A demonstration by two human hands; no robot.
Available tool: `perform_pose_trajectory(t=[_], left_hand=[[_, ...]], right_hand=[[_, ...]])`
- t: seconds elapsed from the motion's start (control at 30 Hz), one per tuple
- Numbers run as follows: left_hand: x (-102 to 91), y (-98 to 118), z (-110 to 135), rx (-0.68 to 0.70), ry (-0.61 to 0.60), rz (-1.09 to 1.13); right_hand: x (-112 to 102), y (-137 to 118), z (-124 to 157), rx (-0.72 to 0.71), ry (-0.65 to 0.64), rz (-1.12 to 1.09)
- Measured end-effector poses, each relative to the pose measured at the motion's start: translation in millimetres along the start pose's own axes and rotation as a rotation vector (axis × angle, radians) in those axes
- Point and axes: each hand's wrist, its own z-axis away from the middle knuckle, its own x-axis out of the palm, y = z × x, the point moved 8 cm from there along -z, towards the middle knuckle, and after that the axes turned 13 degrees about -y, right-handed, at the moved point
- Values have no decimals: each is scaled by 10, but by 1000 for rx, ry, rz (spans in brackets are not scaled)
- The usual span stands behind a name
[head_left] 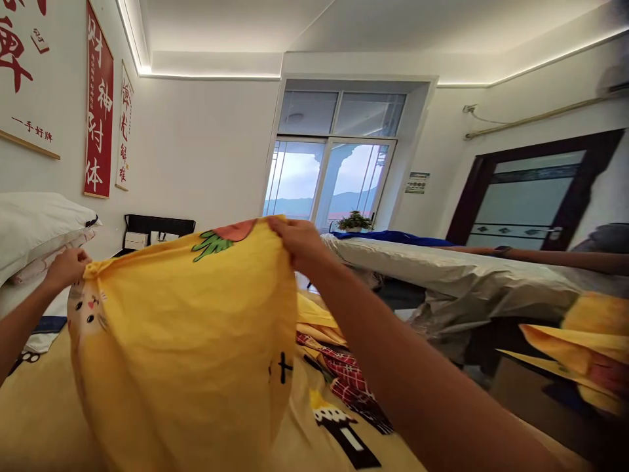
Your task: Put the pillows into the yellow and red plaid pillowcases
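Note:
A yellow printed cloth (191, 341) hangs stretched between my two hands, above a tan printed sheet (34, 406). It bears a cat face at the left, a green and pink print along its top edge and a small black mark low on the right; whether it is a pillowcase I cannot tell. My left hand (71, 267) pinches its upper left corner. The upper right corner is gripped between the fingers of my right hand (299, 242), held a little higher. Behind the cloth, red plaid fabric (346, 373) and more yellow fabric (314, 311) are partly hidden.
White pillows (42, 229) are piled at the left. Beyond my right arm stands a plastic-covered surface (452, 262) with blue cloth (393, 238) on it; another person's arm (555, 259) reaches across. At the lower right is a yellow-orange fabric thing (580, 347).

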Motion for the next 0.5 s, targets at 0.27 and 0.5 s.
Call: perform_pose_trajectory(t=[0.27,0.5], left_hand=[[1300,1134,129,361,-484,169],[1031,1152,6,268,-211,595]], right_hand=[[1630,-355,373,-202,-352,109],[1843,390,1069,82,-836,-162]])
